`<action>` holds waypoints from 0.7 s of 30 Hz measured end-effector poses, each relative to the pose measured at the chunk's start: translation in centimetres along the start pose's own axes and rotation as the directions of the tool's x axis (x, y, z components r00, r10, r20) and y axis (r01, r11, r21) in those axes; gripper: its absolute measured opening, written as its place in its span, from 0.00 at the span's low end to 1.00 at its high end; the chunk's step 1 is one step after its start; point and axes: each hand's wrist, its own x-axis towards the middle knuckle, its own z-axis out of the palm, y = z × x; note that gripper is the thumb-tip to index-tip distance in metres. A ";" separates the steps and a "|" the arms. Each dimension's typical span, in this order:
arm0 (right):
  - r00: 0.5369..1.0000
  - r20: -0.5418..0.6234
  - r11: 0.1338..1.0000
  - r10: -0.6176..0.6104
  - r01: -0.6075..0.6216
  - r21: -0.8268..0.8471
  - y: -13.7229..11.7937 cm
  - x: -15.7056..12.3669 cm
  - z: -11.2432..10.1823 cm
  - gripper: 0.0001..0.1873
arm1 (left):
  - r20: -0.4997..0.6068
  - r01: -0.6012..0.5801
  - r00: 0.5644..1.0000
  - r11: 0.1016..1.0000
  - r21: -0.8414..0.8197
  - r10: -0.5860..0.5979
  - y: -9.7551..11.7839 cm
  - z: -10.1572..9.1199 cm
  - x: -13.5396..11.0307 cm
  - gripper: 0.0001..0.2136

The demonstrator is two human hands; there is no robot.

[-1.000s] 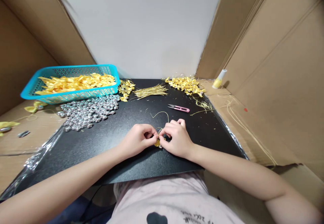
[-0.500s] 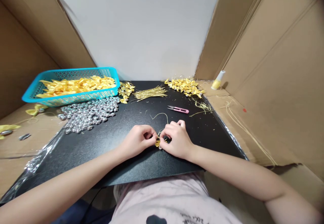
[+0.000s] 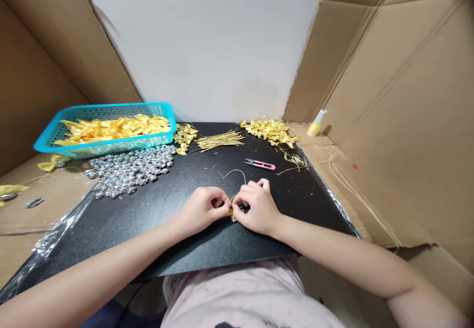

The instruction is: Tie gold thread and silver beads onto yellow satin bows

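Note:
My left hand and my right hand meet over the near middle of the black mat. Both pinch a small yellow ribbon bow between fingertips. A thin gold thread curls up from the bow across the mat. Both hands are closed in a pinch, fingers curled.
A teal basket of yellow ribbon pieces stands at the back left. A heap of silver beads lies before it. Cut gold wires, finished bows, pink thread snips and a yellow thread spool lie behind. Cardboard walls enclose both sides.
The hands stay pinched on the bow with only small finger shifts. The camera has tilted slightly, so everything sits a little lower in view.

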 end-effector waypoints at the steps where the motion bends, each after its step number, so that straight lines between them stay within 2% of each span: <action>1: 1.000 -0.004 1.000 -0.005 0.005 -0.003 0.0 0.0 0.0 0.06 | -0.003 -0.001 1.000 1.000 -0.003 0.001 0.1 0.0 0.0 0.08; 13: 1.000 -0.027 1.000 -0.009 0.008 -0.006 0.2 -0.1 -0.1 0.04 | -0.034 -0.003 0.999 1.000 -0.011 0.003 0.1 -0.1 0.3 0.08; 21: 0.991 0.096 0.993 -0.091 0.098 -0.068 2.3 3.6 0.0 0.09 | -0.057 0.032 0.998 0.999 0.023 -0.031 -0.7 -1.0 2.2 0.10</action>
